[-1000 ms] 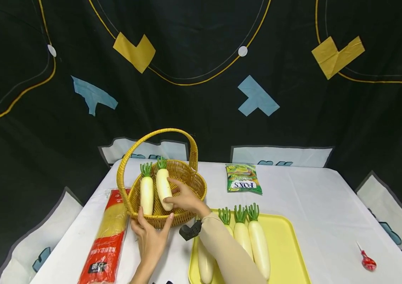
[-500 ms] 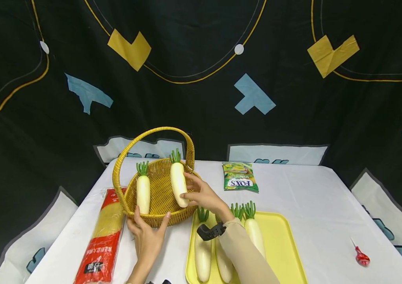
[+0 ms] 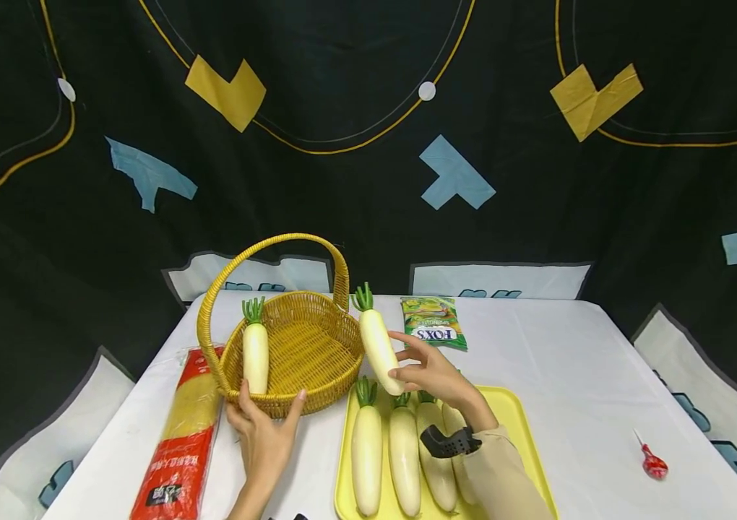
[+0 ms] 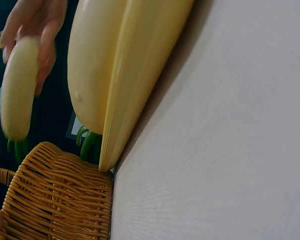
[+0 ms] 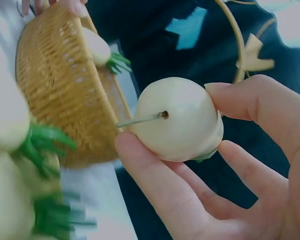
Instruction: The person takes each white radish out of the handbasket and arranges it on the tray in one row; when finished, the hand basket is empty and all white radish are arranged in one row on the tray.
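My right hand [image 3: 436, 372] pinches a white radish [image 3: 378, 350] with green leaf stubs, between thumb and fingers. It hangs tilted, leaves up, just right of the wicker basket [image 3: 326, 386] and above the yellow tray's far edge. The right wrist view shows that radish's root end [image 5: 177, 117] close up. My left hand [image 3: 264, 437] holds the basket's front rim, with fingertips over it. Inside the basket, at its left, one white radish [image 3: 255, 357] leans with its leaves toward the back. Several more radishes [image 3: 366, 458] lie side by side in the yellow tray [image 3: 527, 440], partly under my right forearm.
A red and yellow noodle packet [image 3: 176, 451] lies left of the basket. Behind the tray is a green FOX'S bag [image 3: 433, 323]. A red lollipop [image 3: 654, 462] lies at the far right of the white table [image 3: 576, 375]. A black curtain [image 3: 368, 217] hangs behind.
My right hand has lifted the radish out of the basket and carried it right, over the tray's far edge. My left hand has stayed at the basket rim.
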`<action>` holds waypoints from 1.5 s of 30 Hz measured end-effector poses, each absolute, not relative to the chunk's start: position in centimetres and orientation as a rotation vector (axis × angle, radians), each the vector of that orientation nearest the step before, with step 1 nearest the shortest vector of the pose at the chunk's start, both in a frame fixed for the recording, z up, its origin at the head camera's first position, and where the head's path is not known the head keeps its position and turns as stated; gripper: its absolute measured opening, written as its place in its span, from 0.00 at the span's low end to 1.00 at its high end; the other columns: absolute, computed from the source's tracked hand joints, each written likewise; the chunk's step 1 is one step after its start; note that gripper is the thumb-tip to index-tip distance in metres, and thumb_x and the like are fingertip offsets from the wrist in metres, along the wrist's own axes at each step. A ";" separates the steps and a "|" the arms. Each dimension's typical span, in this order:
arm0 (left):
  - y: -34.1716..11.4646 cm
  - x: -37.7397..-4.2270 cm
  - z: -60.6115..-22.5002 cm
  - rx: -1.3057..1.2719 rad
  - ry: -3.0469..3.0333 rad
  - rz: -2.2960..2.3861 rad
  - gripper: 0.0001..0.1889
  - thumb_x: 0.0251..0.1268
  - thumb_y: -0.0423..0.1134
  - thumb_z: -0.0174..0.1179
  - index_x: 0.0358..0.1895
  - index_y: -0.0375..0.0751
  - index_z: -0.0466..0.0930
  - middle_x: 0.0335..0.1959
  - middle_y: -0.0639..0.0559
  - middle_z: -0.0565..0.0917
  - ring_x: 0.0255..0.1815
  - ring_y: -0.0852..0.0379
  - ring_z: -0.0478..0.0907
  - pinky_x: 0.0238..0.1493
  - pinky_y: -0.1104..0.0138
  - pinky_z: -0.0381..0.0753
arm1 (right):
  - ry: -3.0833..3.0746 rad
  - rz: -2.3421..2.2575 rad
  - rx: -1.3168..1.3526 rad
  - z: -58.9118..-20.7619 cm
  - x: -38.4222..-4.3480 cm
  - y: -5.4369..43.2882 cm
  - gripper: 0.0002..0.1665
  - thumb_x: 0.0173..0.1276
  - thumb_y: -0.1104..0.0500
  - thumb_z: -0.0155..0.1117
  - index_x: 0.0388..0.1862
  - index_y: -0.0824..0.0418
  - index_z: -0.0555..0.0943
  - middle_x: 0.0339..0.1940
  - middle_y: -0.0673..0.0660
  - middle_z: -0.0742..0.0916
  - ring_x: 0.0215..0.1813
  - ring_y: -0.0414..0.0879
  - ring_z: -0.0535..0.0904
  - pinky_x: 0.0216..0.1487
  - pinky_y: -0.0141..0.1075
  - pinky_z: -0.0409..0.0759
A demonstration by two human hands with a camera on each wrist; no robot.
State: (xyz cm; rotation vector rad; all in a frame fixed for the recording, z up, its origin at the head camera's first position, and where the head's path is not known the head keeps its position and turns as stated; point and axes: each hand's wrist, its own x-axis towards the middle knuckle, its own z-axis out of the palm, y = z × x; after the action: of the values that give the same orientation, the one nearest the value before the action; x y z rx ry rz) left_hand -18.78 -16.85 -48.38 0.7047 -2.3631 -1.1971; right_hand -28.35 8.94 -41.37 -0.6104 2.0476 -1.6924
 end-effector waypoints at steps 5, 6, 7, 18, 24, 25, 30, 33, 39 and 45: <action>-17.0 -18.7 -48.4 0.708 -2.367 -1.199 0.57 0.48 0.68 0.56 0.71 0.47 0.30 0.67 0.24 0.31 0.58 0.19 0.55 0.40 0.39 0.68 | 2.096 -1.724 -0.539 -42.2 -27.2 12.7 0.39 0.60 0.56 0.63 0.68 0.43 0.59 0.57 0.65 0.73 0.44 0.44 0.80 0.41 0.38 0.80; -17.1 -18.7 -48.3 0.710 -2.371 -1.200 0.57 0.48 0.68 0.56 0.71 0.47 0.29 0.67 0.24 0.30 0.58 0.19 0.55 0.39 0.40 0.68 | 2.110 -1.726 -0.525 -42.3 -27.0 13.5 0.39 0.60 0.56 0.63 0.68 0.42 0.59 0.57 0.65 0.73 0.44 0.45 0.79 0.42 0.39 0.80; -17.1 -18.7 -48.3 0.711 -2.374 -1.201 0.57 0.48 0.69 0.55 0.71 0.47 0.29 0.67 0.24 0.30 0.58 0.19 0.55 0.38 0.41 0.69 | 2.130 -1.724 -0.514 -42.5 -26.9 14.2 0.39 0.60 0.56 0.63 0.68 0.43 0.58 0.56 0.65 0.73 0.45 0.45 0.79 0.43 0.39 0.80; -17.3 -18.8 -48.4 0.725 -2.365 -1.206 0.57 0.47 0.69 0.56 0.71 0.48 0.29 0.67 0.25 0.30 0.60 0.20 0.53 0.39 0.40 0.69 | 2.216 -1.703 -0.268 -44.4 -23.6 20.2 0.42 0.61 0.57 0.61 0.71 0.54 0.54 0.53 0.69 0.73 0.43 0.46 0.80 0.40 0.39 0.82; -17.4 -18.7 -48.3 0.724 -2.348 -1.209 0.56 0.48 0.68 0.57 0.71 0.48 0.29 0.67 0.26 0.30 0.59 0.21 0.54 0.40 0.40 0.67 | 2.229 -1.619 -0.187 -45.6 -21.7 21.7 0.43 0.61 0.55 0.61 0.71 0.58 0.51 0.50 0.68 0.72 0.40 0.47 0.79 0.37 0.40 0.82; -17.4 -18.7 -48.3 0.724 -2.348 -1.211 0.56 0.48 0.68 0.56 0.71 0.48 0.29 0.67 0.26 0.30 0.59 0.21 0.54 0.40 0.40 0.67 | 2.238 -1.602 -0.179 -45.8 -21.4 21.8 0.43 0.61 0.55 0.61 0.71 0.58 0.51 0.50 0.68 0.72 0.40 0.47 0.78 0.36 0.40 0.81; -17.4 -18.8 -48.3 0.719 -2.335 -1.218 0.56 0.47 0.68 0.57 0.71 0.49 0.29 0.67 0.26 0.31 0.59 0.21 0.54 0.40 0.40 0.67 | 2.271 -1.539 -0.196 -46.0 -20.3 22.3 0.44 0.60 0.55 0.62 0.71 0.57 0.51 0.51 0.69 0.71 0.41 0.48 0.77 0.32 0.38 0.79; -17.3 -18.8 -48.3 0.711 -2.327 -1.218 0.56 0.47 0.68 0.57 0.71 0.50 0.30 0.67 0.26 0.31 0.58 0.21 0.55 0.40 0.40 0.67 | 2.296 -1.499 -0.214 -45.8 -19.6 22.4 0.46 0.59 0.55 0.64 0.71 0.56 0.51 0.51 0.69 0.71 0.42 0.48 0.77 0.31 0.37 0.78; -17.1 -18.8 -48.3 0.708 -2.343 -1.222 0.56 0.48 0.68 0.57 0.71 0.49 0.30 0.67 0.26 0.31 0.58 0.21 0.55 0.40 0.40 0.67 | 2.434 -1.303 -0.237 -45.6 -18.7 22.4 0.46 0.57 0.52 0.65 0.71 0.56 0.53 0.45 0.63 0.75 0.39 0.46 0.76 0.32 0.34 0.74; -16.8 -18.8 -48.4 0.703 -2.361 -1.222 0.56 0.48 0.68 0.57 0.71 0.49 0.30 0.67 0.26 0.30 0.61 0.21 0.51 0.42 0.39 0.67 | 2.547 -1.229 -0.066 -45.8 -18.5 22.1 0.40 0.59 0.45 0.62 0.68 0.53 0.60 0.43 0.58 0.77 0.43 0.46 0.76 0.38 0.39 0.75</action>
State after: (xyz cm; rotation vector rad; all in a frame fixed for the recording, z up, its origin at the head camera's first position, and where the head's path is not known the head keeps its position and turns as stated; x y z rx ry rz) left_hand -18.78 -16.85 -48.39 0.7030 -2.3606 -1.2218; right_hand -18.47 22.10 -45.82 -0.0656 2.5473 -1.2292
